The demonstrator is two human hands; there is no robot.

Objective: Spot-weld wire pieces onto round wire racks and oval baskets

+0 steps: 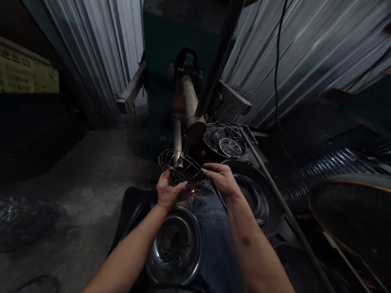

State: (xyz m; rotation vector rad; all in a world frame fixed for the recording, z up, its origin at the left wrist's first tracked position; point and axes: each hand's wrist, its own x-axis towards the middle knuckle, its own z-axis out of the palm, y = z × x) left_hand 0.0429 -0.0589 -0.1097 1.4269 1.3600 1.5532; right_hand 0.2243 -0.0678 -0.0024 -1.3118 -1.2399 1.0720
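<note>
A domed wire cage (183, 171) is held at the lower electrode (177, 142) of a spot welder (186, 36), with sparks (193, 190) showing beneath its wires. It is gripped from both sides: the grip of the left hand (166, 190) and that of the right hand (220, 180) are both narrow, closed on the cage's wires, with the fingertips (183, 184) close to the sparks. Burns to bare skin could be caused by that closeness, and a finger could be pinched if it strays under the upper electrode (195, 126). Stray sparks could land on the jeans (214, 248) or in the stainless steel bowl (198, 240) resting on the lap. A poor joint could result if the cage shifts while being pressed, and the cage could snag on the nearby stack of wire cages (222, 138) or coil of wire (253, 199) if it is swung aside carelessly.
</note>
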